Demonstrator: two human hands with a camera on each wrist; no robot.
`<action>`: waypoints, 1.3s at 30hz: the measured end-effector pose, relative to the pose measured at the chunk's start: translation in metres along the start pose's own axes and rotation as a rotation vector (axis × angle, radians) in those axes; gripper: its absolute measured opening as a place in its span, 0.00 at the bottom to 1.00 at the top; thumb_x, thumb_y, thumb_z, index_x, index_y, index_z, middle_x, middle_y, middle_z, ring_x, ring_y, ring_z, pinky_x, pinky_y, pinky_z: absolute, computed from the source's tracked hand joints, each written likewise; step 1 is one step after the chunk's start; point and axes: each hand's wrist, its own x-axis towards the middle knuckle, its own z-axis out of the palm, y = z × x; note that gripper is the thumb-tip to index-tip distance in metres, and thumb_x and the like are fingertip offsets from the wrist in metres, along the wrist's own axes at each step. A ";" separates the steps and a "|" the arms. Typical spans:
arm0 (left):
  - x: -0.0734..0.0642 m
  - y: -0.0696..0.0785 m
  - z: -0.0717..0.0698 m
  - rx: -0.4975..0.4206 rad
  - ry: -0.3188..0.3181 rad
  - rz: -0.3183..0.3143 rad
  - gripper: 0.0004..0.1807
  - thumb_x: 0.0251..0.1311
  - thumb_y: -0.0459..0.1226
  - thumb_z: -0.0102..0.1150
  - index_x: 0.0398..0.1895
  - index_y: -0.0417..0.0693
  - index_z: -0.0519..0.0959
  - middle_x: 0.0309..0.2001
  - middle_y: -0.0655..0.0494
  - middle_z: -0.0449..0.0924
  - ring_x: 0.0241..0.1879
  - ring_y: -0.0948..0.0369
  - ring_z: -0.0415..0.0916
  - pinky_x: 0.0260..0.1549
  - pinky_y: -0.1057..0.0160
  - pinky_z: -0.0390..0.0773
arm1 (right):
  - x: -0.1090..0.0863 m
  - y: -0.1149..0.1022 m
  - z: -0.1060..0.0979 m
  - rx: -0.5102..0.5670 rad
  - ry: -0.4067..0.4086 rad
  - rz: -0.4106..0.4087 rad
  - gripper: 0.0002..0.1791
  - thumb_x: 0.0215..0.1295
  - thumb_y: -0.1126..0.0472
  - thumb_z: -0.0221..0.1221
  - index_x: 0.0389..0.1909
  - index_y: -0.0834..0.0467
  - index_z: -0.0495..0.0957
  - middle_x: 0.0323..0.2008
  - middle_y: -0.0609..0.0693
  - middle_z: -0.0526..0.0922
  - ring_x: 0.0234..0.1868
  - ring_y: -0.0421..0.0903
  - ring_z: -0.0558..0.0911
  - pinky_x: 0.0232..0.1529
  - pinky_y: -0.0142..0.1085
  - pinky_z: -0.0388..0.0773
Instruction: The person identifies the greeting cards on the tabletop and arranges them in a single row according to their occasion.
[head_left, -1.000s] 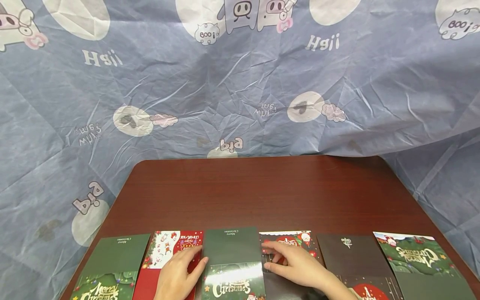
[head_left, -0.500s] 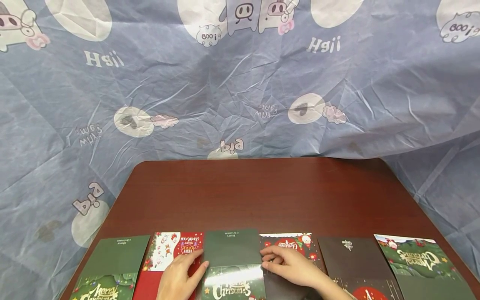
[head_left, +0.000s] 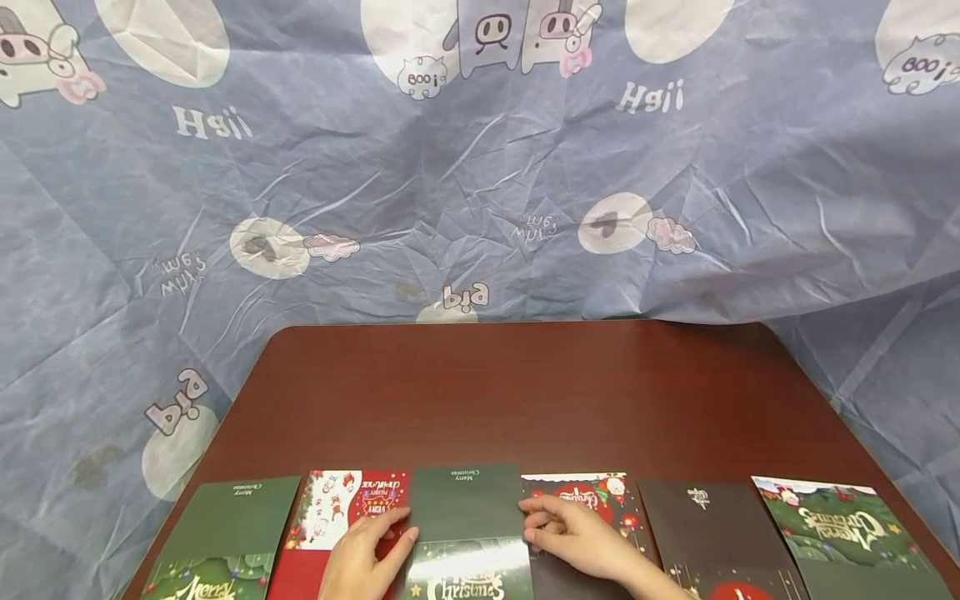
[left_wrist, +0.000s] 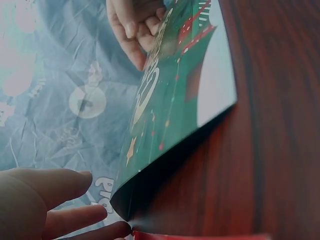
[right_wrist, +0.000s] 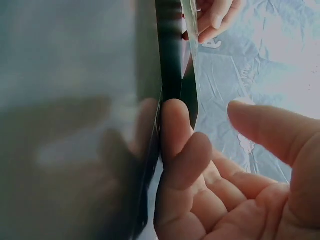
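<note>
A green folded Christmas card lies in the middle of a row, plain half away from me, printed "Christmas" half nearer. My left hand is at its left edge, over a red card. On the opposite side, my right hand has its fingertips by the right edge, above a dark card with a red circle. The left wrist view shows the green card bowed up off the table, the left thumb apart from it. In the right wrist view, bent fingers meet a card edge, thumb apart.
Another green card lies at the far left. Rightward are a dark brown card and a green card with its printed half away from me. The reddish-brown table reaches back to a blue patterned cloth.
The head view has tilted slightly, so everything sits a little lower. My right hand has drawn marginally closer to the middle card's edge; the left stays at its side.
</note>
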 end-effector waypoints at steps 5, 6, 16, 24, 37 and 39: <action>0.000 0.000 0.001 -0.049 -0.031 0.009 0.15 0.57 0.52 0.60 0.43 0.57 0.83 0.27 0.77 0.72 0.29 0.74 0.67 0.27 0.67 0.71 | 0.001 0.000 0.003 0.053 0.002 0.006 0.22 0.66 0.64 0.55 0.58 0.70 0.68 0.40 0.54 0.78 0.34 0.42 0.81 0.35 0.29 0.77; 0.001 0.000 0.001 -0.056 -0.037 0.012 0.15 0.58 0.53 0.60 0.43 0.57 0.83 0.27 0.77 0.72 0.29 0.74 0.67 0.27 0.67 0.71 | 0.001 0.000 0.004 0.057 0.003 0.006 0.22 0.65 0.65 0.54 0.57 0.70 0.68 0.39 0.54 0.78 0.33 0.42 0.81 0.35 0.29 0.77; 0.000 0.000 0.001 -0.061 -0.026 0.018 0.15 0.57 0.52 0.60 0.42 0.57 0.83 0.26 0.77 0.72 0.29 0.74 0.67 0.28 0.66 0.71 | 0.005 -0.001 0.010 0.094 0.043 0.011 0.16 0.61 0.70 0.57 0.50 0.67 0.70 0.34 0.53 0.75 0.28 0.42 0.80 0.28 0.29 0.76; 0.000 0.001 0.001 -0.056 0.018 0.030 0.13 0.56 0.50 0.62 0.41 0.56 0.83 0.27 0.77 0.72 0.29 0.74 0.68 0.30 0.66 0.72 | 0.006 -0.001 0.009 0.167 0.040 -0.011 0.15 0.61 0.72 0.54 0.49 0.69 0.67 0.34 0.56 0.73 0.28 0.43 0.80 0.28 0.31 0.77; 0.001 0.007 -0.001 -0.404 -0.009 -0.149 0.19 0.55 0.42 0.66 0.51 0.49 0.79 0.29 0.68 0.77 0.23 0.71 0.71 0.24 0.71 0.74 | 0.006 -0.006 0.006 0.215 0.063 -0.035 0.15 0.62 0.71 0.54 0.49 0.68 0.66 0.35 0.55 0.73 0.29 0.40 0.79 0.29 0.30 0.76; 0.000 0.008 -0.001 -0.468 0.017 -0.138 0.20 0.53 0.38 0.67 0.50 0.46 0.79 0.29 0.65 0.78 0.22 0.70 0.72 0.22 0.70 0.74 | 0.006 -0.007 0.006 0.209 0.070 -0.043 0.15 0.62 0.71 0.54 0.49 0.68 0.66 0.35 0.54 0.73 0.29 0.41 0.79 0.29 0.30 0.77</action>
